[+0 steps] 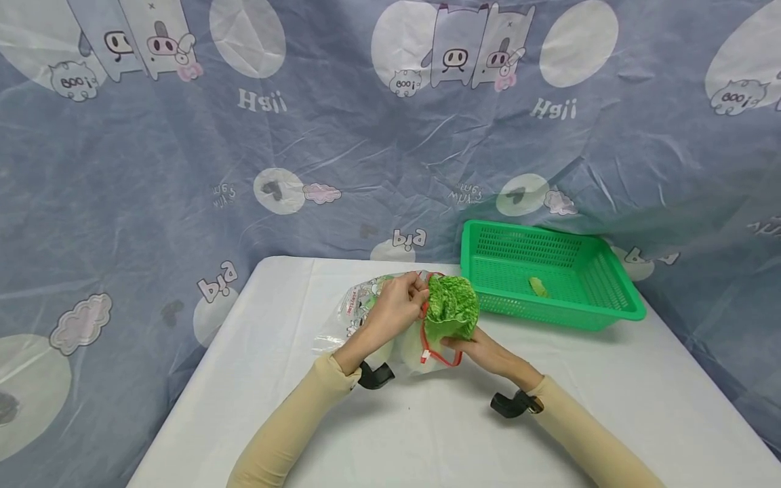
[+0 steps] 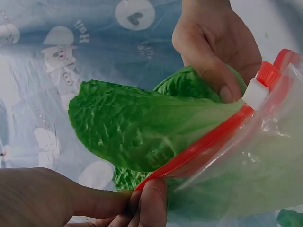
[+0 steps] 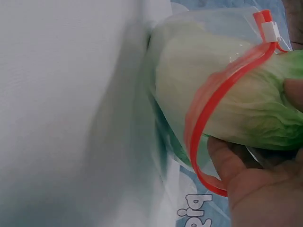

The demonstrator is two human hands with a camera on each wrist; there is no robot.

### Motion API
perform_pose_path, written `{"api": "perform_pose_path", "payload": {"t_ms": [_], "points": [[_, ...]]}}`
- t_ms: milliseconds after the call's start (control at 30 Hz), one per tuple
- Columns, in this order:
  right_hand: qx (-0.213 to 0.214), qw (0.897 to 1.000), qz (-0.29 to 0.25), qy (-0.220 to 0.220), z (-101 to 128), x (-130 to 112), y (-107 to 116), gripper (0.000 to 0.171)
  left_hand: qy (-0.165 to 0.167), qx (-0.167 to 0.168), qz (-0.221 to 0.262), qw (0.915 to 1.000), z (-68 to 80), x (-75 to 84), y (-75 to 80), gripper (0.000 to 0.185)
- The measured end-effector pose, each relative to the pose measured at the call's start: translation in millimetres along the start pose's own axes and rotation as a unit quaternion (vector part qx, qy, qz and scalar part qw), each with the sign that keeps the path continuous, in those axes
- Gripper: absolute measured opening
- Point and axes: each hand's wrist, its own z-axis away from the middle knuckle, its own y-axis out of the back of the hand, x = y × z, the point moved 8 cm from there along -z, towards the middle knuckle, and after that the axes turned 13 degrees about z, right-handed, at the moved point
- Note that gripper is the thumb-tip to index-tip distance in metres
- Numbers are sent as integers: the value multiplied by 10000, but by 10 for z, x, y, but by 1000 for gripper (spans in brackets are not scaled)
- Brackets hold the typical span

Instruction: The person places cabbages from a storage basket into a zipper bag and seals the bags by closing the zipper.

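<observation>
A napa cabbage (image 1: 453, 305) lies partly inside a clear zip bag (image 1: 343, 318), with its green leafy end out of the mouth. The bag's red zip edge (image 2: 201, 144) runs around the pale part, and a white slider (image 2: 256, 93) sits at one end. My left hand (image 1: 395, 308) pinches the red edge between thumb and fingers. On the other side, my right hand (image 1: 485, 352) grips the cabbage near the opening, thumb on top and fingers beneath, as the right wrist view (image 3: 265, 189) shows. More pale green produce shows through the bag.
A green plastic basket (image 1: 549, 308) stands at the back right of the white table (image 1: 390, 434), holding a small loose leaf (image 1: 538, 287). Behind the table hangs a blue-grey printed curtain (image 1: 342, 135).
</observation>
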Motion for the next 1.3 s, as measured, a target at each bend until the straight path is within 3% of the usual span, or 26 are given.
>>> {"api": "perform_pose_path", "payload": {"t_ms": [300,500,600,767,867,1000,1100,1167,1300], "points": [[-239,9945,856,-561,-66,14,-25,48,-361,-155,-613,9973,26,100,-50,9],[-81,9904,1187,-701,-95,-62,-25,49,-427,-273,-783,9956,39,129,-83,10],[74,9879,1201,-982,-125,-55,-25,51,-408,-405,-848,9947,43,130,-112,10],[305,9820,1310,-1323,-147,-74,20,40,-279,-288,-652,9971,38,118,-77,10],[-28,9841,1292,-1216,-99,-163,79,38,-310,-117,-477,9983,25,126,-25,11],[-455,9879,856,-1212,18,-316,274,45,-370,-13,-455,9983,16,144,13,11],[-16,9842,958,-1489,64,-354,514,35,-334,-20,-421,9986,19,151,23,12],[502,9752,1388,-1646,67,-332,668,31,-315,-28,-381,9988,22,155,28,12],[1221,9575,2031,-1646,15,-248,817,43,-256,-16,-354,9990,31,149,42,13]]}}
